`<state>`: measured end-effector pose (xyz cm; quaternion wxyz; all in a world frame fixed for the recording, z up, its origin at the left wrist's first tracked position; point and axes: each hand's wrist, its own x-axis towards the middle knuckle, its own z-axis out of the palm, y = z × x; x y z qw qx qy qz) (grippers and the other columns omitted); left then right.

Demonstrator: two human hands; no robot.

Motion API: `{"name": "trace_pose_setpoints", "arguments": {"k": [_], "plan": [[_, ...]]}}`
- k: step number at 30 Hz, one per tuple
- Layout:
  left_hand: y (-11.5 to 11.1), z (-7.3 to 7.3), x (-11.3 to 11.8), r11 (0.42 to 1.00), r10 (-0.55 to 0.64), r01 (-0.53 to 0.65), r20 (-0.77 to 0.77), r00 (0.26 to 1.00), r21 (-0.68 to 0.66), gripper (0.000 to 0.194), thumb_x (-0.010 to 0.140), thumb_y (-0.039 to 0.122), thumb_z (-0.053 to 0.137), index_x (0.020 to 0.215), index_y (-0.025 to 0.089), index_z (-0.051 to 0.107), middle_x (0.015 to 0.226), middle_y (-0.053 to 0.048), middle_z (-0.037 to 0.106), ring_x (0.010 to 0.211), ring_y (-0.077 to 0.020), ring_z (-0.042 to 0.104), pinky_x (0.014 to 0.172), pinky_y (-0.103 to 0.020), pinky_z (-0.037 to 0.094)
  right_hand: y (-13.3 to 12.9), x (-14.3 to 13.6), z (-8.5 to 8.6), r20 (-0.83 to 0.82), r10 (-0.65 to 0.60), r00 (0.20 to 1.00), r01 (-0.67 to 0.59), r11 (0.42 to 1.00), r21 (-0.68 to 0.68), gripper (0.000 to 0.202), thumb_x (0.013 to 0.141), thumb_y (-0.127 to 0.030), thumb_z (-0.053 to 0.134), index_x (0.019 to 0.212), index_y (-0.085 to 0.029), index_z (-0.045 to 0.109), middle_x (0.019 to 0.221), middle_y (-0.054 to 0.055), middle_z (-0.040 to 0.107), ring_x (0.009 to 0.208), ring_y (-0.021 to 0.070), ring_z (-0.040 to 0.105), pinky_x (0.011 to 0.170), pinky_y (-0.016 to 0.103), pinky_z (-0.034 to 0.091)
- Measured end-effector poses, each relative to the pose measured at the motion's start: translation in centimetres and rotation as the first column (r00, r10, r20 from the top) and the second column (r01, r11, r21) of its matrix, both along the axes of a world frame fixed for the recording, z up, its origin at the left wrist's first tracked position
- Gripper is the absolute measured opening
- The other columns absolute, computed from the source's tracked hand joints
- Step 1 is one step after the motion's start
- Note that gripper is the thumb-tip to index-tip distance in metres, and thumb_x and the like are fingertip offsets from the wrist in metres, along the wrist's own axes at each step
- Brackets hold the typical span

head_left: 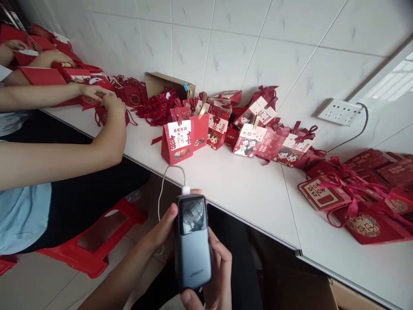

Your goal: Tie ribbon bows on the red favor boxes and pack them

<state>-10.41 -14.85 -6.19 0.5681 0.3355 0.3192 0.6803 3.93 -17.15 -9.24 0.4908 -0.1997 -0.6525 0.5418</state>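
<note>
Head view: grey power bank (194, 243) sits between both hands, above the person's lap, just off the bench (245, 193) edge. Left hand (164, 228) half-curled, thumb on its left side; right hand (214, 275) curled round the lower right side, thumb at the bottom end. White plug (186, 190) in its top end, cable (160, 200) looping left. Red gift boxes (177, 142) on bench beyond. Co-worker's hands (105, 97) off left, at another red box.
</note>
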Motion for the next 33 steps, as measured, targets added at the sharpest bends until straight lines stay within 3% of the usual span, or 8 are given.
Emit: {"name": "trace_pose_setpoints", "arguments": {"k": [2,5,8,12,15,19,26,33], "plan": [[-1.7,-0.6,-0.8,0.955,0.261,-0.273,-0.109,0.959,-0.119,0.057,0.069,0.064,0.059,0.105,0.019,0.059,0.093,-0.008,0.063,0.080,-0.0208,0.059,0.068,-0.029,0.049,0.2,-0.9,-0.9,0.018,0.048,0.999,-0.048,0.999,0.001,0.062,0.082,-0.043,0.055,0.131,-0.026,0.022,0.140,0.020,0.034,0.131,0.0341,0.037,0.093,0.052,0.045],[-3.6,-1.4,-1.3,0.787,0.499,-0.561,-0.271,0.823,-0.256,0.044,0.065,0.052,0.070,0.095,0.021,0.061,0.082,-0.004,0.064,0.077,-0.0202,0.059,0.063,-0.027,0.048,0.6,-2.6,-2.6,-0.010,0.131,0.991,-0.132,0.991,-0.024,0.055,0.081,-0.036,0.056,0.129,-0.025,0.031,0.141,0.017,0.035,0.129,0.0311,0.040,0.094,0.047,0.047],[-4.4,-2.2,-1.6,0.671,0.533,-0.615,-0.307,0.788,-0.414,0.043,0.058,0.041,0.076,0.094,0.021,0.060,0.077,-0.001,0.063,0.070,-0.0195,0.060,0.059,-0.027,0.047,1.0,-4.1,-4.1,0.081,0.198,0.977,-0.194,0.979,-0.061,0.055,0.075,-0.022,0.061,0.125,-0.024,0.038,0.140,0.014,0.037,0.129,0.0280,0.041,0.098,0.043,0.044],[-3.5,-4.5,-2.3,0.596,0.537,-0.561,-0.234,0.810,-0.574,0.037,0.064,0.041,0.070,0.089,0.017,0.060,0.066,-0.001,0.060,0.060,-0.0181,0.058,0.055,-0.028,0.047,2.2,-4.3,-4.7,0.341,0.267,0.901,-0.256,0.964,-0.079,0.063,0.071,-0.012,0.061,0.130,-0.024,0.041,0.139,0.012,0.041,0.130,0.0250,0.040,0.098,0.039,0.044],[-1.4,-7.1,-3.4,0.530,0.632,-0.657,-0.268,0.728,-0.537,0.035,0.064,0.039,0.070,0.085,0.013,0.059,0.064,-0.002,0.059,0.058,-0.0185,0.058,0.055,-0.029,0.046,3.6,-3.3,-4.6,0.470,0.219,0.855,-0.242,0.970,-0.013,0.058,0.073,-0.014,0.061,0.129,-0.024,0.046,0.136,0.012,0.045,0.127,0.0250,0.044,0.096,0.038,0.047],[2.6,-9.6,-5.2,0.443,0.751,-0.807,-0.330,0.572,-0.391,0.043,0.064,0.031,0.071,0.100,0.017,0.054,0.092,-0.006,0.063,0.085,-0.0207,0.062,0.076,-0.030,0.048,5.9,-0.9,-5.0,0.513,0.104,0.852,-0.135,0.991,0.024,0.037,0.076,-0.022,0.061,0.113,-0.024,0.060,0.125,0.011,0.054,0.107,0.0227,0.061,0.079,0.031,0.056],[7.1,-11.5,-7.6,0.421,0.817,-0.893,-0.361,0.449,-0.158,0.064,0.066,0.030,0.071,0.123,0.021,0.043,0.117,-0.009,0.058,0.111,-0.0246,0.055,0.097,-0.034,0.040,7.3,2.8,-8.0,0.405,0.091,0.910,-0.034,0.989,-0.146,0.031,0.081,-0.045,0.055,0.094,-0.019,0.066,0.100,0.010,0.064,0.087,0.0210,0.068,0.075,0.029,0.058],[5.9,-13.7,-8.5,0.433,0.832,-0.893,-0.328,0.447,-0.118,0.052,0.065,0.039,0.065,0.111,0.019,0.053,0.102,-0.006,0.064,0.096,-0.0231,0.061,0.084,-0.031,0.048,7.2,3.1,-7.8,0.349,0.129,0.928,-0.055,0.976,-0.212,0.033,0.080,-0.050,0.056,0.086,-0.019,0.066,0.086,0.008,0.065,0.077,0.0210,0.069,0.068,0.028,0.059]]}}
